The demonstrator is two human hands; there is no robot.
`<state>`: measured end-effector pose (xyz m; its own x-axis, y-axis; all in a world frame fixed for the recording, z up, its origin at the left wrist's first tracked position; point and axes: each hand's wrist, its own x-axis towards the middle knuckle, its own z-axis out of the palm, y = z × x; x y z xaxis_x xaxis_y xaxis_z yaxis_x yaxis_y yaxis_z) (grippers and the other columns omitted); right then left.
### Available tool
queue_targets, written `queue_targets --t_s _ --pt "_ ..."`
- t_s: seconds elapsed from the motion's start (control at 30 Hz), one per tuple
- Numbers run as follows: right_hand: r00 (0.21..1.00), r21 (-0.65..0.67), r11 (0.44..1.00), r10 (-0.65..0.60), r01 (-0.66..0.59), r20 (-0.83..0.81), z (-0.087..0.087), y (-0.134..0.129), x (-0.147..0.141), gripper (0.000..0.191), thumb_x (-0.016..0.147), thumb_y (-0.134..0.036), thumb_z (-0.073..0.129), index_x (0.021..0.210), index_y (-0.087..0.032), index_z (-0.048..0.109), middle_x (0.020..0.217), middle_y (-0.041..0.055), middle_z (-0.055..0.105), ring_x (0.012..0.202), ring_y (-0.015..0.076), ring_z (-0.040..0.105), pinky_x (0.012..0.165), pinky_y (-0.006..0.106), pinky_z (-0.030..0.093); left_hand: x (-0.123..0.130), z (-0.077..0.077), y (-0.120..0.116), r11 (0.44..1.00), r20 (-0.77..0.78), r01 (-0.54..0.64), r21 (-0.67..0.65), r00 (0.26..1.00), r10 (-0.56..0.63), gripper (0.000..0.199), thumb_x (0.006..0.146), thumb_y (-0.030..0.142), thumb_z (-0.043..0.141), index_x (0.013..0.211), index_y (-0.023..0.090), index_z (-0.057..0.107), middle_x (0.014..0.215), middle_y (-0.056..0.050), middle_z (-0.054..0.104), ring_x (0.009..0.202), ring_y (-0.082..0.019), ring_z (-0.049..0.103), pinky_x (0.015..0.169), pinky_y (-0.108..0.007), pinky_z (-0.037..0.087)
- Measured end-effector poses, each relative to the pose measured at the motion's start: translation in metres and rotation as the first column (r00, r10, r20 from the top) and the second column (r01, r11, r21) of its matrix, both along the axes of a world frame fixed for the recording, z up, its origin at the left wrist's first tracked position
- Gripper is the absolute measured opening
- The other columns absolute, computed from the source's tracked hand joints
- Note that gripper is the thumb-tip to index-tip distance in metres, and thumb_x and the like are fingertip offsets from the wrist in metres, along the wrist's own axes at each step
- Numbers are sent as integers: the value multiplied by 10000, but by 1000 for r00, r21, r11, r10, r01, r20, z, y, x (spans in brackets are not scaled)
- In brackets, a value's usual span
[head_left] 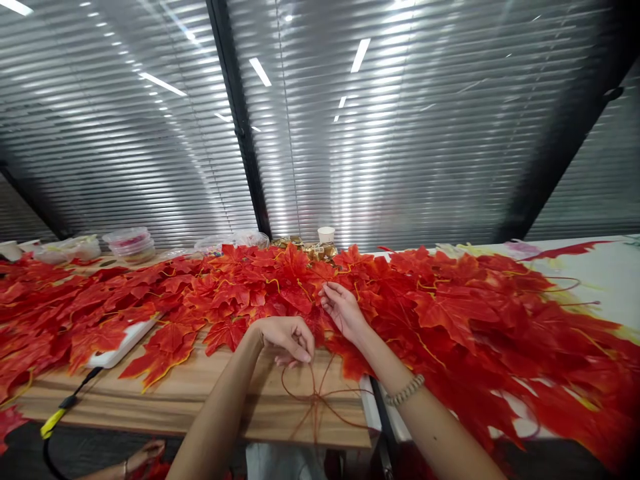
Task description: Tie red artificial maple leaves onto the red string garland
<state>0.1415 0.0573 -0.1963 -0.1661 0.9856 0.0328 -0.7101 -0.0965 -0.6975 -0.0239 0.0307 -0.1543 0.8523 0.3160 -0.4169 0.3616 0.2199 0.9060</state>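
Pinching brown wire (320, 400), hands (287, 339) (343, 310) meet red leaves (295, 280).

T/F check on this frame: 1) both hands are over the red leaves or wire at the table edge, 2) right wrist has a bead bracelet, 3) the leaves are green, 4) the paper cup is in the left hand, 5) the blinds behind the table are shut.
1) True. The left hand is curled over thin brown wire stems on the wooden table; the right hand touches the red leaves.
2) True. A bead bracelet sits on the right wrist.
3) False. The leaves are red with yellowish edges.
4) False. The paper cup stands at the far edge of the table, by the blinds.
5) True. The blinds have closed slats.
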Motion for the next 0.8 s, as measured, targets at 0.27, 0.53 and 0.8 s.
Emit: queue_targets --t_s 0.27,0.53,0.8 --pt "1000 9 1000 25 -25 7 -2 0 -1 292 587 -245 764 788 -155 573 666 -2 621 519 55 538 482 142 439 2 0 -1 995 8 -13 101 1000 13 249 616 355 726 735 137 707 734 -103 698 412 -125 551 366 -218 438" --pt "1000 9 1000 26 -27 15 -5 3 -1 303 593 -255 761 811 -157 573 672 -3 619 521 59 541 491 152 443 -13 7 -2 987 69 -98 128 994 89 331 594 418 714 750 125 707 816 -149 704 364 -126 532 332 -231 392" --pt "999 7 999 36 -36 -13 -4 3 0 299 588 -250 766 794 -157 572 653 -6 615 512 59 535 477 153 430 -32 9 12 309 690 -949 69 269 672 406 672 569 521 588 172 522 432 46 460 229 -20 243 266 -169 198"
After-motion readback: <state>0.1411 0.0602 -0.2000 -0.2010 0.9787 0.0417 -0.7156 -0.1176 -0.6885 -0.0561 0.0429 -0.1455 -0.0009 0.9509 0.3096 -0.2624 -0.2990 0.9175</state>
